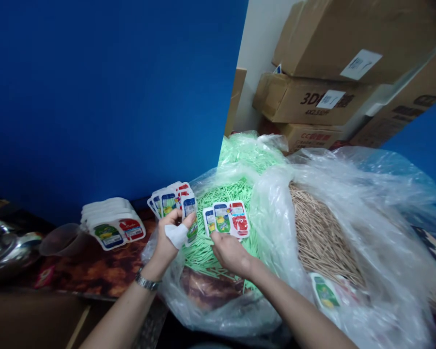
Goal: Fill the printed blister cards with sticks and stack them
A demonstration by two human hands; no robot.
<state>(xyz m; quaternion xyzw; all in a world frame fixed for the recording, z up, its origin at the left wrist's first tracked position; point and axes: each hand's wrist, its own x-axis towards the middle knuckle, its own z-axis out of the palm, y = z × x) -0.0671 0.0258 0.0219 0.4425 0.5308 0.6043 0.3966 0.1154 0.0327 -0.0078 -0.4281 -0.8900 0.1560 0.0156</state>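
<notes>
My left hand (169, 237), with a white bandage on the thumb and a watch on the wrist, is closed round a fanned stack of small printed packets (172, 199). My right hand (229, 251) pinches one flat packet strip (226, 219) showing blue, green and red labels. Both hands are raised over a clear plastic bag (240, 167) full of green sticks (223, 191).
A stack of the same packets (112, 224) lies on the dark table at left, beside a clear cup (60, 238) and metal ware (2, 249). A second bag holds brown sticks (319, 232). Cardboard boxes (312, 99) are stacked behind, against a blue wall.
</notes>
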